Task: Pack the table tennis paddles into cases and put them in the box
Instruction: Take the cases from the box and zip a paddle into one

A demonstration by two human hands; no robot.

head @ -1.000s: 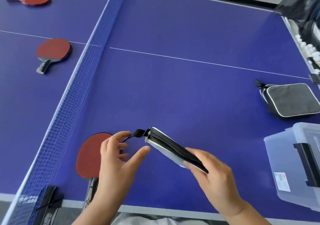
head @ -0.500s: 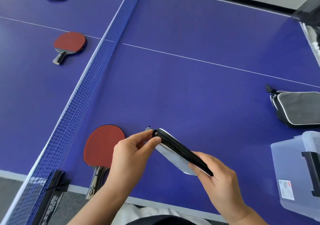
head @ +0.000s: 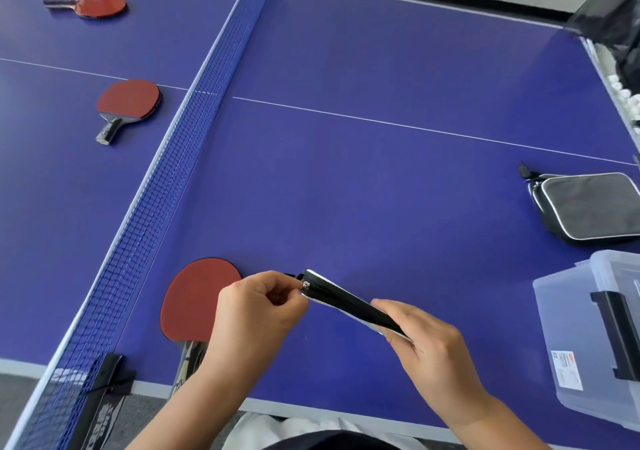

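I hold a black and grey paddle case [head: 346, 300] edge-up above the near part of the blue table [head: 346, 189]. My right hand [head: 429, 349] grips its right end. My left hand [head: 258, 311] pinches the zipper pull at its left end. A red paddle [head: 194, 297] lies flat just left of my left hand, handle over the near edge. Two more red paddles lie beyond the net, one [head: 128, 103] at mid left and one [head: 93, 4] at the far left. A second case [head: 595, 207] lies at the right. The clear plastic box [head: 588, 331] stands at the near right.
The blue net [head: 166, 179] crosses the table from the near left to the far middle, with its black post clamp [head: 100, 401] at the near edge. A tray of white balls [head: 623, 96] and a black bag sit at the far right edge.
My left hand let go of the case's strap and closed on the zipper pull at the left end. My right hand kept its grip on the case. The view shifted slightly.
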